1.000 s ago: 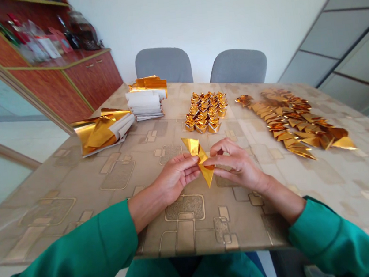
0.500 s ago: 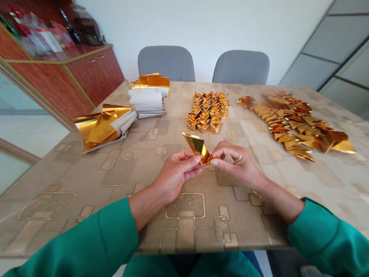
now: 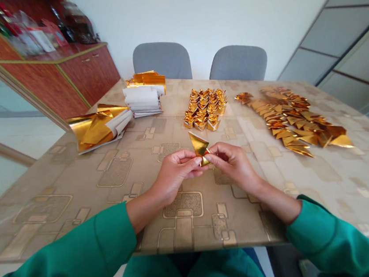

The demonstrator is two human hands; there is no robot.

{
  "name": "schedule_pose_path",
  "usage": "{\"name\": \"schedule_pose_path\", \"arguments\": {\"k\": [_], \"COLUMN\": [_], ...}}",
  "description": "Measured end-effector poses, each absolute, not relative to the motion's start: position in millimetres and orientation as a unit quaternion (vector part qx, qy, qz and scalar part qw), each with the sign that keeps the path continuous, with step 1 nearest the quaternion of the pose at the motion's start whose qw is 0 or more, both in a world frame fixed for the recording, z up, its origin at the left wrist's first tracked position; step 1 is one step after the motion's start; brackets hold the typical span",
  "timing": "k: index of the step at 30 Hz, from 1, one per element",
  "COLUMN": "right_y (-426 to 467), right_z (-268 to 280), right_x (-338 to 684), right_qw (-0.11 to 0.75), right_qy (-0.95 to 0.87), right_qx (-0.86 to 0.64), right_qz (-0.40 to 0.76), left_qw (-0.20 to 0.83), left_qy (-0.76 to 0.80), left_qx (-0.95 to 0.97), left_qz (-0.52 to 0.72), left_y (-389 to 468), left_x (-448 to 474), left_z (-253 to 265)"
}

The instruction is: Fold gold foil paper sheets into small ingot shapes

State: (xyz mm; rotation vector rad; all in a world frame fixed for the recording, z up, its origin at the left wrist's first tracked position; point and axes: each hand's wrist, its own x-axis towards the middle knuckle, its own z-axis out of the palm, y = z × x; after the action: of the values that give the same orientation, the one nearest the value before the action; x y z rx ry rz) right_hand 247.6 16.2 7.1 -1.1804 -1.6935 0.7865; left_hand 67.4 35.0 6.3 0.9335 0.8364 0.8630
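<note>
A partly folded piece of gold foil paper point(image 3: 200, 144) is held up between both hands, above the near side of the table. My left hand point(image 3: 179, 170) pinches its lower left part between thumb and fingers. On the other side, my right hand point(image 3: 230, 162) grips the lower right edge, thumb toward me. The upper part of the paper stands up as a shiny point, while its base is partly hidden by my fingertips. Just beyond the hands, small folded gold paper ingots point(image 3: 205, 108) stand close together in rows.
At the left lie loose gold foil sheets point(image 3: 95, 130) beside a stack of white-backed paper point(image 3: 143, 101). Many folded gold pieces point(image 3: 288, 117) spread in overlapping rows at the right. Two grey chairs point(image 3: 161, 61) stand behind the patterned table point(image 3: 120, 217), near a wooden cabinet point(image 3: 88, 71).
My right hand has moved slightly left and its thumb now presses the paper near my left thumb. The paper's upright point has turned, showing a broader face. The view has shifted slightly.
</note>
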Motion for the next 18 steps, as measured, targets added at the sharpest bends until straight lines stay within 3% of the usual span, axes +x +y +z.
{"name": "schedule_pose_path", "arguments": {"k": [4,10,18], "right_y": [18.3,18.7,18.4], "right_z": [5.7,5.0,14.6], "right_x": [246.0,245.4,250.2], "right_qw": [0.488,0.490,0.462], "right_qy": [-0.609,-0.594,-0.585], "right_qx": [-0.459,-0.487,-0.426], "right_qz": [0.426,0.412,0.512], "left_qw": [0.721,0.715,0.704], "left_qy": [0.385,0.388,0.393], "left_qx": [0.418,0.436,0.431], "left_qz": [0.397,0.385,0.406], "left_y": [36.1,32.5,36.7], "left_x": [66.4,68.0,65.4], "left_z": [6.6,8.3,7.6]}}
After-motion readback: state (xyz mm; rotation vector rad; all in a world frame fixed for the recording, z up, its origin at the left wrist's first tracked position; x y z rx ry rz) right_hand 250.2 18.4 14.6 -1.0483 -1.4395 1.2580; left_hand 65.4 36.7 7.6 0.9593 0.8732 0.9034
